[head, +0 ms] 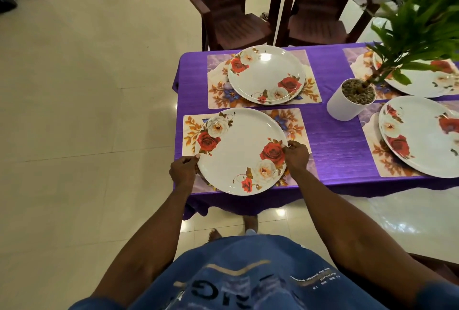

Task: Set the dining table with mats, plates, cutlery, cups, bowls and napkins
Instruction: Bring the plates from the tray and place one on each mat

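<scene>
Left hand (182, 169): its fingers (192, 159) are curled and pinch the left rim of the near plate (238, 153), thumb tip on the top face.
Right hand (296, 154): its fingers (289, 144) are curled round the right rim of the same plate, beside a printed red rose.
Near plate: round, white and glossy, with a shallow raised rim and red and cream roses printed at two sides. It lies on the near mat (295, 123) at the near left corner of the worktop, its near edge reaching past the mat's near edge.
Near mat: flat rectangle, printed with orange leaves and a blue flower on a pale lilac ground.
Far plate (265, 75): same rose pattern, resting on the far mat (216, 93) of the same print, just beyond the near one.
Right plates: a third plate (417, 135) and a fourth plate (422, 86), each on its own mat, partly cut off by the frame edge.
Worktop (335, 140): covered by a purple cloth with a fine ribbed weave, hanging over the edges.
Plant pot (347, 106): white cylinder topped with small gravel, holding a green leafy plant (417, 24); it stands between the mats.
Chairs (233, 9): two dark brown moulded plastic chairs at the far side.
Floor (87, 86): pale glossy tiles.
Writing: the blue shirt (248, 272) bears printed lettering, too distorted to read.
</scene>
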Demonstrator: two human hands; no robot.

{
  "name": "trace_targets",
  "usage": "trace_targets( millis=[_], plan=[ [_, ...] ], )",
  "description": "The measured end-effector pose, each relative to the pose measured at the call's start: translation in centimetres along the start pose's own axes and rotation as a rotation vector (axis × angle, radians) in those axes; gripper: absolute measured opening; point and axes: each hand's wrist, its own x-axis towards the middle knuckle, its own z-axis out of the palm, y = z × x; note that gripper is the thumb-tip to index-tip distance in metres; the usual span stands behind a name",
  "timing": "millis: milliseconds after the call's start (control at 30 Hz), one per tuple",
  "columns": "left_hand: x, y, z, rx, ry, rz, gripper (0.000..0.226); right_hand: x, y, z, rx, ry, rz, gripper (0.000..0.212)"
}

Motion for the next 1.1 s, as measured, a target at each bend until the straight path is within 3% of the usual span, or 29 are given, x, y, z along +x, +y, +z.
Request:
trace_targets(
  millis=[533, 733, 867, 967, 1100],
  plan=[
    [-0.2, 0.3, 0.4, 0.027, -0.014, 0.033, 0.021, -0.5, -0.6, -1.4, -0.079, -0.105, -0.081, 0.025],
    [-0.1, 0.1, 0.4, 0.064, -0.009, 0.041, 0.031, -1.1, -0.2, -2.0, -0.036, -0.201, -0.051, 0.018],
    [-1.4, 1.1, 0.8, 0.095, 0.059, 0.063, 0.035, -1.9, -0.2, -2.3, -0.047, -0.173, -0.042, 0.023],
    [-3.6, 1.6, 1.8, 0.204, 0.136, 0.216, 0.027, -3.5, 0.1, -2.2, -0.214, -0.092, -0.173, 0.038],
    [-6.3, 0.9, 4.3, 0.392, 0.012, 0.63, 0.024, -6.2, 1.0, -2.1, -0.41, -0.005, -0.358, 0.034]
  ],
)
